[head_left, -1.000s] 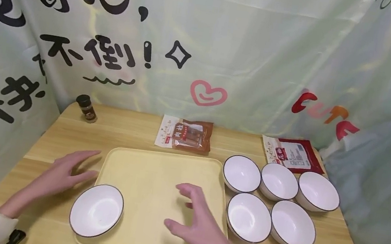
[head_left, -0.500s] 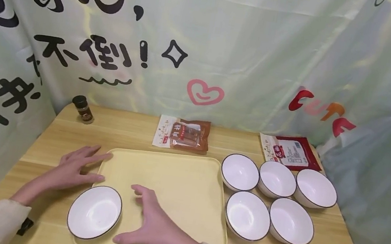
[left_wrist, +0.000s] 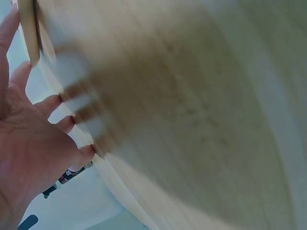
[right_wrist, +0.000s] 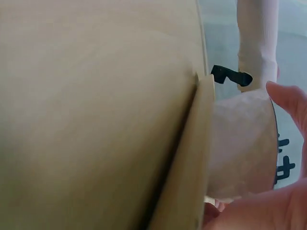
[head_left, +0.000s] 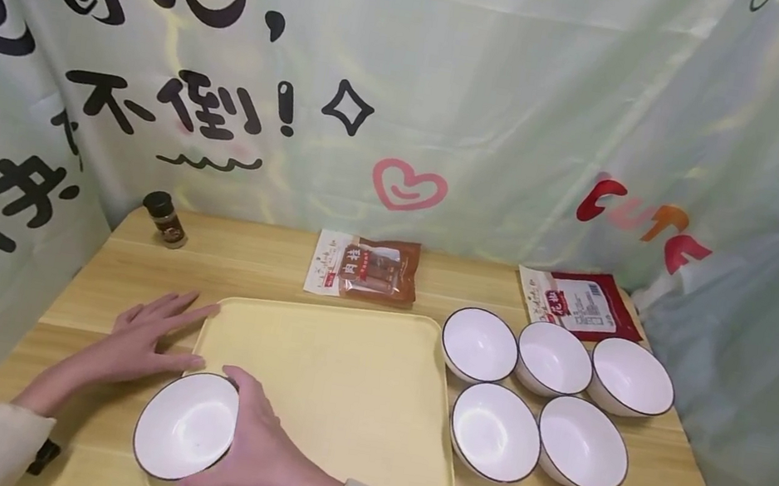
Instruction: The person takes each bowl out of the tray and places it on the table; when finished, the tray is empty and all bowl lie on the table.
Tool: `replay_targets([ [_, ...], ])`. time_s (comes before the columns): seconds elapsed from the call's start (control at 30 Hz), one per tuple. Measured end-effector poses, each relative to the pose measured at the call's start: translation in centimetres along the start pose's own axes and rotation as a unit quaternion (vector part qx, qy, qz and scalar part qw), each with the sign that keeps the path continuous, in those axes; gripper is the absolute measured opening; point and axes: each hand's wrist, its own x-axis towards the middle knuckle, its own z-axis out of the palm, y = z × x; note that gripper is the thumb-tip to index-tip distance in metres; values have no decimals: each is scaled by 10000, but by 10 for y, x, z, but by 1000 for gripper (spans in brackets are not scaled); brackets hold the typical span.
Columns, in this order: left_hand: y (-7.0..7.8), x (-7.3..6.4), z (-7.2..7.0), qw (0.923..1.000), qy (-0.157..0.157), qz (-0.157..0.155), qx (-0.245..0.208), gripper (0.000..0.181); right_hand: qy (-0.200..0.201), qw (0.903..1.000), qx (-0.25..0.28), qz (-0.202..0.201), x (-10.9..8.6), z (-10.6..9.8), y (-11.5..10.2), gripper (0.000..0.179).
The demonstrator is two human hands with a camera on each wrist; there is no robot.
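A white bowl with a dark rim (head_left: 184, 424) sits at the front left corner of the yellow tray (head_left: 344, 396). My right hand (head_left: 274, 461) grips this bowl from its right side, thumb at the near rim and fingers at the far rim. In the right wrist view, the bowl's outer wall (right_wrist: 242, 143) shows between thumb and fingers, beside the tray's edge (right_wrist: 189, 153). Fingers spread, my left hand (head_left: 143, 345) rests at the tray's left edge, just behind the bowl. From the left wrist, that hand (left_wrist: 38, 139) appears palm-on with fingertips on the wooden table (left_wrist: 158, 96).
Several matching bowls (head_left: 496, 431) stand in two rows right of the tray. Behind lie a brown-and-white spice packet (head_left: 365, 269) and a red-and-white packet (head_left: 580, 305). A small black-capped jar (head_left: 166, 220) stands at the back left. A printed curtain (head_left: 512, 127) encloses the table.
My right hand has moved left across the tray and taken hold of the white bowl. My left hand has shifted slightly right to the tray's left edge.
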Motion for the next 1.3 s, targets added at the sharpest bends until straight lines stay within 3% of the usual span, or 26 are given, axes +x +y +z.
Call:
replay_targets([
  [0.23, -5, -1, 0, 10000, -26, -29, -1, 89, 261, 9995, -190, -6, 5, 14, -3, 126],
  [0.7, -7, -3, -2, 9998, -101, -168, 83, 91, 477, 9956, -727, -346, 3, 19, -2, 121],
  [1.03, -7, -3, 8, 9999, -76, -34, 101, 90, 538, 9974, -410, -246, -14, 4, -2, 121],
  [1.3, -12, -5, 3, 9994, -59, -20, 334, 90, 711, 9971, 132, -221, -24, -15, -13, 119],
])
